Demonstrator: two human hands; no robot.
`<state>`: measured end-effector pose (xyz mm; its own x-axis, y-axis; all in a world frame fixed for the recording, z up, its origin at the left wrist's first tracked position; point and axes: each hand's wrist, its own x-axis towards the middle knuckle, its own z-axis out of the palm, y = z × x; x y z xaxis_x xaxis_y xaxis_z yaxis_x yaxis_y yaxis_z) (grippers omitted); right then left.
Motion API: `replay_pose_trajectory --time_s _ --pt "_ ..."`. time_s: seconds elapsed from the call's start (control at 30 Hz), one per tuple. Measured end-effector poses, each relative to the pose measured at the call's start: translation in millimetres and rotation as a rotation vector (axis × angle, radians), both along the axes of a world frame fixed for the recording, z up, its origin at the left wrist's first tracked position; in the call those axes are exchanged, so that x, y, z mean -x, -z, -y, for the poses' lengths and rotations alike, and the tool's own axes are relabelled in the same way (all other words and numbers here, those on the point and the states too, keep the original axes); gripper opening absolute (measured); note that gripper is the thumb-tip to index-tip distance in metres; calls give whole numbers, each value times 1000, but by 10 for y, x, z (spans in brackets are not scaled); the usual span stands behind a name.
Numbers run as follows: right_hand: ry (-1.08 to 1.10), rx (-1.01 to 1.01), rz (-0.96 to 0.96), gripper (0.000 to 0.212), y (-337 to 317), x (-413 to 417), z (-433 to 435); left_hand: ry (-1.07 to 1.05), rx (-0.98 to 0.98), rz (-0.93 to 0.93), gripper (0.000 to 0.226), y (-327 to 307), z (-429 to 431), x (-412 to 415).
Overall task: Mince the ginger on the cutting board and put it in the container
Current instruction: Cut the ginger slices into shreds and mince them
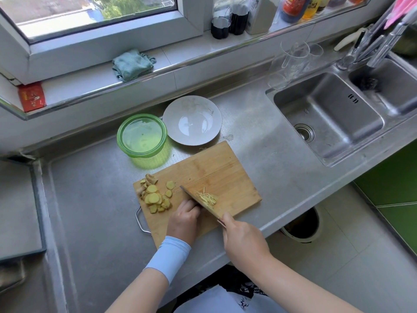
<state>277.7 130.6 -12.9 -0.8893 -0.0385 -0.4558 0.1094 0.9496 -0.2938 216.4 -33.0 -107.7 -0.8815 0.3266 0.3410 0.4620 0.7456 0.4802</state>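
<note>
Stainless steel surface (pixel 90 199) runs below a window sill, with a double sink (pixel 352 136) set into it at the far right. A wooden cutting board (pixel 214 168) lies at an angle near the surface's near edge, and a metal loop handle (pixel 140 220) projects from its left end.

Ginger slices (pixel 154 197) are heaped at the left end of the board, with a knobbly uncut piece just beyond them. Ginger strips (pixel 207 197), cut thin, lie in a small pile near the middle of the board, against the right face of the knife (pixel 191 195).

The right hand (pixel 243 240) is clenched round the knife handle, which is hidden in the grasp. The blade points away and to the left, with its edge down at the board. The left hand (pixel 184 220), with a pale blue sleeve (pixel 169 256) at its wrist, rests on the board with bent fingers set against the left face of the blade. The fingertips are hidden, so it cannot be determined whether they pin anything.

A green translucent container (pixel 119 137) stands on the surface just beyond the board's far left corner. A white plate (pixel 171 114) sits beside it to the right, touching or nearly touching it.

On the sill lie a folded teal cloth (pixel 133 64) and a red packet (pixel 31 97). Dark bottles (pixel 228 21) stand farther right. Clear glasses (pixel 293 57) stand by the sink.
</note>
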Motion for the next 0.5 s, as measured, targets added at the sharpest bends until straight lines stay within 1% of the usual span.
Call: replay_pose_trajectory --time_s 0.17,0.37,0.5 --pt "-11 13 -14 15 24 112 89 -13 3 -1 19 5 -10 2" --pt "-28 -14 -17 10 -25 -110 -61 8 -8 -40 23 -58 -18 -5" --pt "-12 6 -25 12 40 24 25 7 -27 -7 22 -12 -13 -14"
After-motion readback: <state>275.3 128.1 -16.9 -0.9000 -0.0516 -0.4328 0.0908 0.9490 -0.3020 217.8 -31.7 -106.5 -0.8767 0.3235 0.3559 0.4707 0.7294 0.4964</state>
